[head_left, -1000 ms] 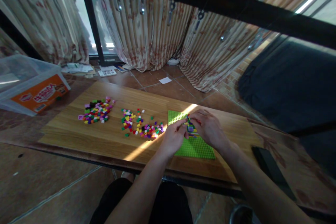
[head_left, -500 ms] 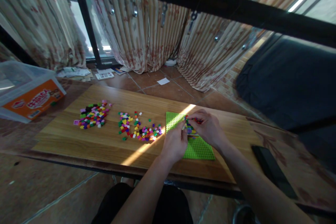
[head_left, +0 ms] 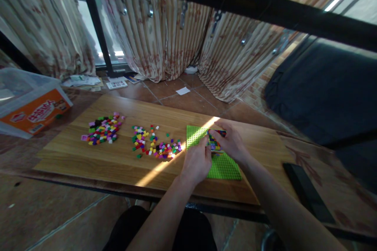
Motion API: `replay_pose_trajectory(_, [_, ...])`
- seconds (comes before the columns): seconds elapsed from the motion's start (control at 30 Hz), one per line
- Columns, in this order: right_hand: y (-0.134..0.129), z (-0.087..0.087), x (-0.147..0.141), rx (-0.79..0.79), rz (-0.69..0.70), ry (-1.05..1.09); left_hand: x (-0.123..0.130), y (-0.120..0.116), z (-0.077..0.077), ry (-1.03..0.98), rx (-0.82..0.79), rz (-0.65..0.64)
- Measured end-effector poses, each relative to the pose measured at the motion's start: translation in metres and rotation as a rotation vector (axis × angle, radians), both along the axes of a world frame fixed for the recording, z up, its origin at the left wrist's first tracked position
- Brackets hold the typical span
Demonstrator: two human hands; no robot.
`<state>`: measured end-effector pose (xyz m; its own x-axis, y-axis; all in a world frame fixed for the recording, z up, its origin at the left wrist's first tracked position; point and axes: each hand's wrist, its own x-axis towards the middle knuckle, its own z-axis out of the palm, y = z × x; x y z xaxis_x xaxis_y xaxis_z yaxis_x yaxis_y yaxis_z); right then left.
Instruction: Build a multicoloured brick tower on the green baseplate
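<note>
A green studded baseplate [head_left: 225, 168] lies on the wooden board, with a multicoloured block build [head_left: 214, 145] standing on it. My left hand [head_left: 198, 159] is at the build's left side, fingers drawn together near its upper left corner; anything between the fingertips is too small to make out. From the right, my right hand [head_left: 231, 141] reaches over the build, thumb and index finger close to its top edge. Whether those fingers hold a block is not visible. Part of the build is hidden behind both hands.
Loose coloured blocks form one pile [head_left: 104, 129] at the left of the wooden board [head_left: 118, 164] and a scattered group [head_left: 165, 150] nearer the baseplate. A clear plastic box [head_left: 35, 111] stands at far left. A black flat object [head_left: 308, 192] lies at right.
My right hand has shifted slightly and its fingers have lifted from the build's top, showing more of the coloured blocks. My left hand has stayed beside the build.
</note>
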<state>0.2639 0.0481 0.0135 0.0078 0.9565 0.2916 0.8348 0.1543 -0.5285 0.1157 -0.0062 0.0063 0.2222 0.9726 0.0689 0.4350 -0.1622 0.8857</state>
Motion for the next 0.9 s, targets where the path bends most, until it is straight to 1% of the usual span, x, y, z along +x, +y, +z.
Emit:
replay_pose_trajectory(0.07, [0.0, 0.0008, -0.0018, -0.067, 0.04, 0.053, 0.0009, -0.0002, -0.0002, -0.001, 0.0, -0.007])
replay_pose_trajectory(0.17, [0.0004, 0.0027, -0.0039, -0.118, 0.095, 0.118, 0.0029, -0.0007, -0.0029, -0.026, 0.016, 0.004])
replay_pose_trajectory(0.3, [0.002, 0.0016, -0.0046, -0.152, 0.099, 0.169, 0.0045, -0.0019, -0.0068, -0.078, 0.033, 0.012])
replay_pose_trajectory(0.43, [0.0016, 0.0013, -0.0049, -0.146, 0.1, 0.151, 0.003, -0.003, -0.007, -0.057, 0.009, -0.002])
replay_pose_trajectory(0.57, [-0.0006, 0.0029, -0.0057, -0.113, 0.087, 0.136, 0.0, -0.0027, -0.007, -0.088, -0.02, -0.018])
replay_pose_trajectory(0.7, [-0.0018, 0.004, -0.0071, -0.08, 0.068, 0.114, -0.0005, -0.0019, -0.0084, -0.129, 0.004, -0.019])
replay_pose_trajectory(0.9, [-0.0029, 0.0015, -0.0073, -0.06, 0.077, 0.08, 0.0013, -0.0029, -0.0085, -0.07, 0.031, -0.011])
